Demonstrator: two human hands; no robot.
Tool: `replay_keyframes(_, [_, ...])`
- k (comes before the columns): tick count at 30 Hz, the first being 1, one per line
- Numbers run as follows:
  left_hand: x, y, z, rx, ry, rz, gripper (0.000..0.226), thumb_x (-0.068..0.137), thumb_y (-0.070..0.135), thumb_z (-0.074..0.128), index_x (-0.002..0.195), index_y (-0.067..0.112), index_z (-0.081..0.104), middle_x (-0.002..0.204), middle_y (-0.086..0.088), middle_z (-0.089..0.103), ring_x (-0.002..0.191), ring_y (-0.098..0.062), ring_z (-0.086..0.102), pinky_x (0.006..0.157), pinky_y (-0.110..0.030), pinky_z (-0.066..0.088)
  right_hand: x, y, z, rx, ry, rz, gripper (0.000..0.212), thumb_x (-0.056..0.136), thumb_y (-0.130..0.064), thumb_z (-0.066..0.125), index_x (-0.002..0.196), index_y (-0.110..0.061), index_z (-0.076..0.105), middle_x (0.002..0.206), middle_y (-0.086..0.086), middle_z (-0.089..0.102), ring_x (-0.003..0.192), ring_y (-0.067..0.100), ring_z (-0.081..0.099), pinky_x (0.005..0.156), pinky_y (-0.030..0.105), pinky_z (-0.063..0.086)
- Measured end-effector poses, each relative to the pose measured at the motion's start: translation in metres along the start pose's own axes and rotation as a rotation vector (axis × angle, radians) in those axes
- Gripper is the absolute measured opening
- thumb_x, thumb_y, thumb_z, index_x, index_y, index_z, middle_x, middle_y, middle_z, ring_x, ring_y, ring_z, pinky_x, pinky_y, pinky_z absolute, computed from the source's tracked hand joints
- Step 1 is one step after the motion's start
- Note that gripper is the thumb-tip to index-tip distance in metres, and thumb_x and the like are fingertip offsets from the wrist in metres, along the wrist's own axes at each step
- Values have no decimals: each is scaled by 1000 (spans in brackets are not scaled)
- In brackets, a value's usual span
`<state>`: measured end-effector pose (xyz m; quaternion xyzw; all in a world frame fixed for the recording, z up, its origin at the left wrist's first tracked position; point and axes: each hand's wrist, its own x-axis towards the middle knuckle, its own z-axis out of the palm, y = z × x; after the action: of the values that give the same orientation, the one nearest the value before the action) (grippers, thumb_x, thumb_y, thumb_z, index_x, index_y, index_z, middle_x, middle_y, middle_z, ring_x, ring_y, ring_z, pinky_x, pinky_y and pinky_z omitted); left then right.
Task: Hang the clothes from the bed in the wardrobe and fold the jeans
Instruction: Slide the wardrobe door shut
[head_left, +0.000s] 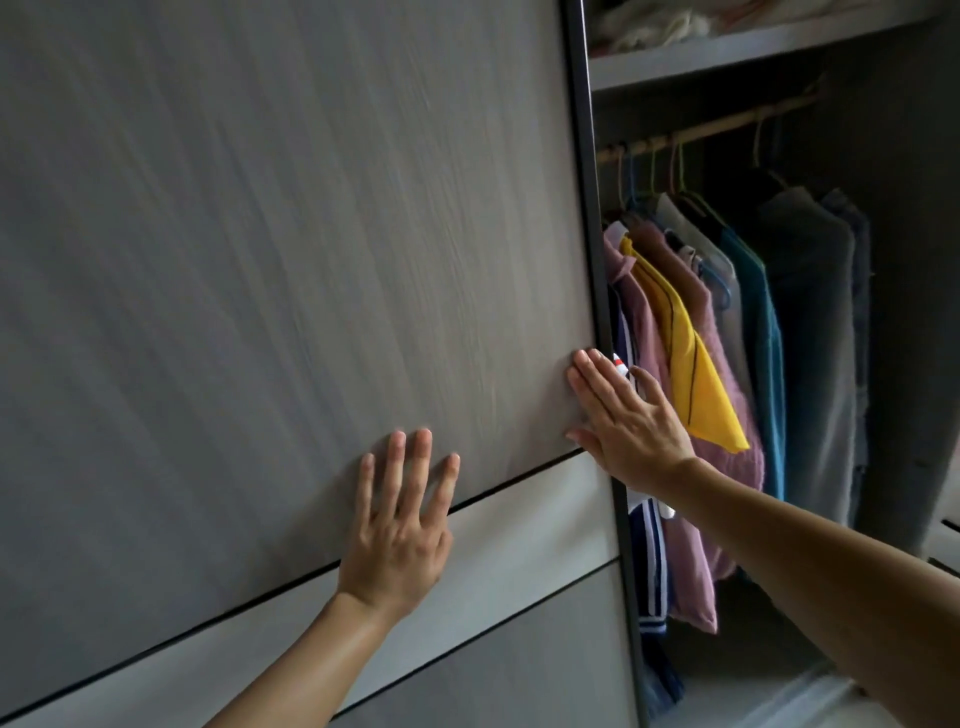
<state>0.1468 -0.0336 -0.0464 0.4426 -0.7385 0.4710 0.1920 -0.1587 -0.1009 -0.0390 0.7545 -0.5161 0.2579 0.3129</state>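
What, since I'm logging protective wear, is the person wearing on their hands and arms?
Nothing worn shows: the left hand and right hand are bare, with no gloves, rings or watch, and both forearms are uncovered to the frame's edge, without sleeves.

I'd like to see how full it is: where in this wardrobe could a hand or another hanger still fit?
The rail looks bare between the bunched hangers and the hanger of the grey garment. It is crowded by the door, where the pink shirt and yellow garment press together.
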Motion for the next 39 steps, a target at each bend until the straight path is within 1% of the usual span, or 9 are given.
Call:
replay_keyframes(5, [27,25,2,-4,7,41,65,81,25,51,144,15,43,155,-20,25,144,-43,15,115,-60,15,-6,34,-3,16,-6,23,74,97,-53,32,153,-12,7,161,5,6,148,21,12,105,47,40])
replay_keyframes(10, [66,68,4,-4,-38,78,67,78,22,53,144,16,43,156,-19,24,144,-45,15,114,-61,19,-19,84,-1,29,-13,80,76,96,-48,45,153,-8,15,161,8,11,148,24,17,104,47,41])
replay_keyframes(15, [115,118,-2,-35,-115,103,62,78,18,41,140,16,49,156,-20,23,143,-46,15,113,-62,19,-30,142,0,31,-87,170,72,97,-44,38,153,-7,13,162,7,7,149,20,12,93,40,46])
replay_keyframes(18, [146,146,-6,-49,-155,146,56,79,17,36,130,12,57,154,-21,28,142,-45,21,112,-61,20,-36,175,-1,28,-106,226,69,97,-39,37,152,-5,12,162,7,5,149,21,10,97,46,45])
replay_keyframes(21, [169,168,-7,-68,-169,185,47,78,17,36,114,9,66,149,-22,38,140,-40,30,110,-59,22,-41,201,-3,26,-118,334,73,93,-35,50,152,-4,20,162,9,9,149,23,15,106,53,35])
replay_keyframes(24, [182,186,-6,-55,-161,197,40,74,18,44,105,9,68,143,-22,45,137,-38,37,109,-59,24,-48,221,-4,98,-135,445,72,91,-37,54,151,-8,26,161,9,13,147,24,18,108,50,31])
replay_keyframes(27, [190,197,-3,-72,-134,202,40,74,19,46,105,9,68,142,-23,46,137,-38,37,109,-59,24,-59,236,1,257,-157,637,64,96,-41,47,151,-18,24,162,3,13,145,23,21,105,44,34])
replay_keyframes(30, [204,204,6,-105,-69,254,40,76,18,44,107,9,69,142,-23,46,136,-37,37,110,-58,26,-67,249,10,438,-162,860,58,97,-44,43,148,-21,27,157,-1,24,136,24,37,95,41,41])
replay_keyframes(39, [270,254,51,-216,89,446,43,85,15,41,120,8,65,146,-23,41,136,-36,39,114,-50,19,-50,319,30,694,-131,1216,70,97,-54,38,153,-14,22,158,7,25,143,24,28,115,37,26])
